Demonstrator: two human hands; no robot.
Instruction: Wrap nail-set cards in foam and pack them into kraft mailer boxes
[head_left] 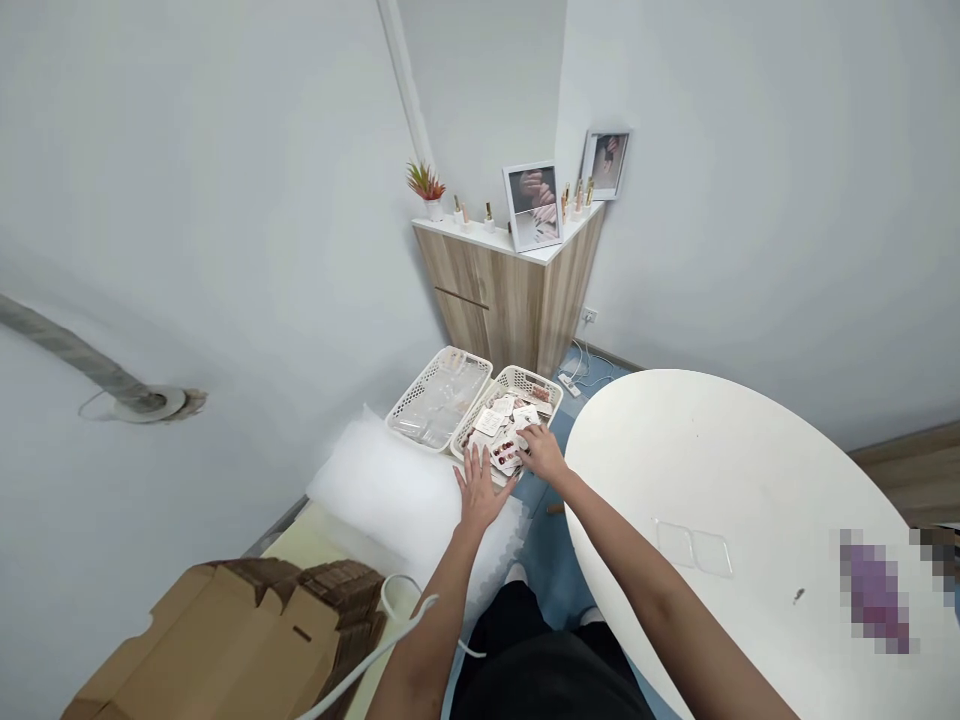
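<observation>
A white basket (551, 383) holds a loose pile of white cards with press-on nails. On top of its near part lies a card of dark and pink press-on nails (507, 453). My right hand (544, 455) has its fingers bent in a pinch at this card's right edge. My left hand (480, 490) rests at the basket's near edge with its fingers spread, close to the left side of the same card. Whether its fingertips touch the card, I cannot tell.
Another white basket (395, 412) with clear plastic cases stands at the left. White bubble wrap (375, 480) and stacked brown cardboard boxes (225, 640) lie nearer. On the round white table (675, 430) is an open clear plastic case (694, 550). Behind stands a wooden corner cabinet (510, 300).
</observation>
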